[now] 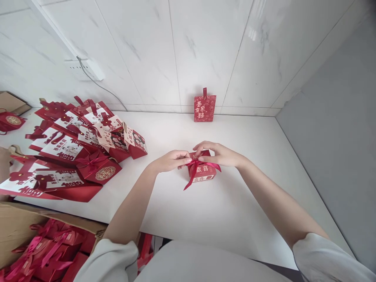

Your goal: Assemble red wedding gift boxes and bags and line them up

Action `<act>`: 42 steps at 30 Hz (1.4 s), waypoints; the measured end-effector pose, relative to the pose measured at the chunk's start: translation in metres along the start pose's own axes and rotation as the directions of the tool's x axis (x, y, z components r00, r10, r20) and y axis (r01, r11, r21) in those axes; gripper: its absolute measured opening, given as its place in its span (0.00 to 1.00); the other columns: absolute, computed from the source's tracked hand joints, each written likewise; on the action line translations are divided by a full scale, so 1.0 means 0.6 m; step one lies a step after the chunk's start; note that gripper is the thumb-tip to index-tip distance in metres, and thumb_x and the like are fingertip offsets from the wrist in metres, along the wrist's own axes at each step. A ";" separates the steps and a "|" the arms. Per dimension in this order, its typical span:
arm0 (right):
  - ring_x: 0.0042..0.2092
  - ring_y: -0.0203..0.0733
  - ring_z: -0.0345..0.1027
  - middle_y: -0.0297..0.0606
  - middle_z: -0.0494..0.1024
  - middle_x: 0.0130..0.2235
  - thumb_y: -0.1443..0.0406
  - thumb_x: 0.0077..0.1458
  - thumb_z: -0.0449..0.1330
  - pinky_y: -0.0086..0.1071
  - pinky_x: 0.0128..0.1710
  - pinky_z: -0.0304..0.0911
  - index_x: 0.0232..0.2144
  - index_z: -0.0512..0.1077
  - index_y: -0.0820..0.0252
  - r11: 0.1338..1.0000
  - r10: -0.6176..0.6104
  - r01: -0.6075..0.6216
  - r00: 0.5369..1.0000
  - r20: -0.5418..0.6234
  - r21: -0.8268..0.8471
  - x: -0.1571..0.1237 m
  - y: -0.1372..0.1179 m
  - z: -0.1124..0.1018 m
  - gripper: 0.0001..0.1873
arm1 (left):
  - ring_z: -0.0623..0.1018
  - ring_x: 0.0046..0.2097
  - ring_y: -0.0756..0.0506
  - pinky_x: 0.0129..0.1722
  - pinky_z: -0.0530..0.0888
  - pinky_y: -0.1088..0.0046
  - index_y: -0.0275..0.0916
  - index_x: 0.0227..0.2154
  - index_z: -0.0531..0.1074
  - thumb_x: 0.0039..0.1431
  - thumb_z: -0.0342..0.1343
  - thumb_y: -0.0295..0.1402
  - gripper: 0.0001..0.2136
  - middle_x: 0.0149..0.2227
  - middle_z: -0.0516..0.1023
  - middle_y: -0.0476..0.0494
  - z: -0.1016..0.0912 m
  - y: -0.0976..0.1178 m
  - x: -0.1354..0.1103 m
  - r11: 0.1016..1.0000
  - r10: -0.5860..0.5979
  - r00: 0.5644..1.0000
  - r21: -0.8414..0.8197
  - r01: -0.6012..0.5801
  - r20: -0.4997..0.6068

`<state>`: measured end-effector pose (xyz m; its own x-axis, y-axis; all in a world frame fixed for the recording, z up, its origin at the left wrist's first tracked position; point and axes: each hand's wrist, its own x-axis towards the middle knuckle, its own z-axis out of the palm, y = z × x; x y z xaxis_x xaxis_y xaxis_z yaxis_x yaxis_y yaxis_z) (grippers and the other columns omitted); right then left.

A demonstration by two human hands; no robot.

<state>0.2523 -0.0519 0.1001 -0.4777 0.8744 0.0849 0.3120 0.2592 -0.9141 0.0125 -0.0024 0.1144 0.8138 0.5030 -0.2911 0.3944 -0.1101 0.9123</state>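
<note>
In the middle of the white table sits a small red gift box [202,170] with light characters on its faces. A crimson ribbon [192,178] is tied across its top in a bow, with one tail hanging over the front and another lying to the right. My left hand [173,159] pinches the bow's left side between thumb and fingers. From the right, my right hand [216,153] arches over the box top, its fingers closed on the ribbon near the knot.
A red card-like bag [205,109] with a ribbon loop stands against the tiled wall. Several red and white gift boxes [67,147] crowd the table's left. A cardboard box [17,219] holding ribboned red boxes is at lower left. A person's hand [3,164] shows at the left edge.
</note>
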 end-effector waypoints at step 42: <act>0.37 0.42 0.66 0.36 0.73 0.33 0.48 0.58 0.56 0.37 0.40 0.62 0.30 0.68 0.57 0.921 0.302 -0.294 0.953 0.010 0.254 -0.096 0.037 0.011 0.19 | 0.68 0.55 0.41 0.56 0.65 0.60 0.41 0.33 0.68 0.55 0.55 0.28 0.03 0.49 0.69 0.43 0.098 -0.002 0.034 0.890 0.316 0.826 0.447 -0.087 -0.468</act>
<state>0.2810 -0.0994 0.0723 -0.3691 0.9078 -0.1989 0.2199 -0.1227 -0.9678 0.0538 -0.0423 0.0907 0.5969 0.7813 0.1825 0.4711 -0.5254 0.7086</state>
